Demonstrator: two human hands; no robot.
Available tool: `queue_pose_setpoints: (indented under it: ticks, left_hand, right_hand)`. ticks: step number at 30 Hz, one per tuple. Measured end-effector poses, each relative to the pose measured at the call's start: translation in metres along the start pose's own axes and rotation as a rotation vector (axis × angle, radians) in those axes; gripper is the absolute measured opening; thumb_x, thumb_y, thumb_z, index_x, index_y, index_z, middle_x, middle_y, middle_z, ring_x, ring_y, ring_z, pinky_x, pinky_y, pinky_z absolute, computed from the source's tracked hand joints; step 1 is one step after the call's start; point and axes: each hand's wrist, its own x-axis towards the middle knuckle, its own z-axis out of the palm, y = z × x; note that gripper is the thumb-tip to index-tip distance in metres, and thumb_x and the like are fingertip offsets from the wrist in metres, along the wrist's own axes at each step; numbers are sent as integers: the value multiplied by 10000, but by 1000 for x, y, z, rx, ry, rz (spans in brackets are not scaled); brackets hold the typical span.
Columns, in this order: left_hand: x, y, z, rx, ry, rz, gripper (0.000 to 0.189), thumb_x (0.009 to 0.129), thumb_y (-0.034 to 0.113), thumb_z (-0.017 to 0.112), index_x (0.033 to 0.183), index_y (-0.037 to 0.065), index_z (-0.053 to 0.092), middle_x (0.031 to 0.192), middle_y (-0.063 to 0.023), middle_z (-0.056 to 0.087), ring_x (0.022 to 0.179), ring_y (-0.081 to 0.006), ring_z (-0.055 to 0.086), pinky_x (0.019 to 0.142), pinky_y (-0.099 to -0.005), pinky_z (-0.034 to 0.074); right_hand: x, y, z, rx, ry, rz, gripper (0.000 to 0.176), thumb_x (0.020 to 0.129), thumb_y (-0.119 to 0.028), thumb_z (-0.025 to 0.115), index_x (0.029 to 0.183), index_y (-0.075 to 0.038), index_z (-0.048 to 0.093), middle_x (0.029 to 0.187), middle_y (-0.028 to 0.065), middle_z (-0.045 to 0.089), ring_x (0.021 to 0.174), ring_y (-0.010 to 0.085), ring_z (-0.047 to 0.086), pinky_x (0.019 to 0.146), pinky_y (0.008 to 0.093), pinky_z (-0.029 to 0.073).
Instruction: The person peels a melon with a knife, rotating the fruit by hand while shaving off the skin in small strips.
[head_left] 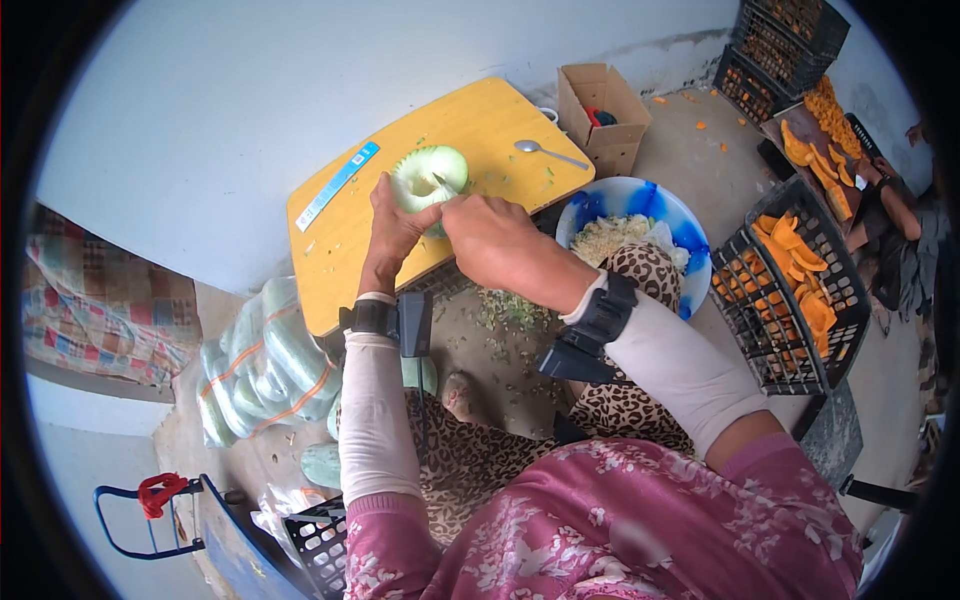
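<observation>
Left hand (392, 225) clamped on a pale green gourd (430, 175), thumb under its lower edge, holding it tilted above the near edge of the yellow worktop (480, 120). The gourd's hollowed cut face points at the camera. Right hand (490, 238) has curled fingers against the gourd's lower right rim, touching the left thumb. A thin dark tip pokes into the hollow; can't tell if the right hand grips a tool. Both wrists wear black strapped devices.

On the worktop: spoon (550, 152) at the far right, blue strip label (337, 185) at left, green bits scattered. Cardboard box (603, 115) on the floor just beyond the spoon. Blue bowl (640, 190) of pale shreds right of the hands. Green scraps (510, 305) on the floor below the hands. Black crate (790, 290) of orange slices further right. Net bag of green gourds (265, 360) on the floor at left
</observation>
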Motion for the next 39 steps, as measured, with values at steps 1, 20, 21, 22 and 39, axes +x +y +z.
queue_pose_setpoints:
  ticks: [1,20,21,22,39]
  left_hand:
    - [0,1,1,2,3,1,1229,611,388,945,1489,-78,223,1417,-226,327,1327,-336,397,1102,-388,403]
    - [-13,29,-8,-223,-79,-16,801,662,304,915,1264,14,474,1310,-188,423,1233,-298,455,1019,-392,446]
    - [-12,28,-7,-206,-74,-8,792,666,304,912,1259,14,475,1310,-187,423,1234,-297,453,1022,-393,444]
    - [-11,26,-7,-189,-68,-2,782,669,305,908,1253,14,476,1311,-187,422,1235,-297,452,1025,-394,442]
    - [-12,25,-6,-64,-51,-9,907,675,328,893,1342,-36,397,1342,-215,406,1259,-313,437,1040,-406,433]
  right_hand:
    - [1,1,5,6,22,1,236,811,37,549,1032,82,617,929,307,664,917,460,671,765,514,547]
    - [-79,25,46,38,152,-15,413,803,23,568,1190,149,501,885,277,608,760,433,649,653,486,535]
    - [-78,30,43,73,162,-20,403,805,17,574,1183,141,508,871,267,606,753,430,644,648,486,530]
    - [-77,33,42,108,173,-25,394,807,10,579,1176,132,514,857,257,603,747,426,639,642,486,524]
    - [-42,53,55,240,352,-90,463,809,72,555,1265,111,486,950,274,603,843,457,610,723,489,490]
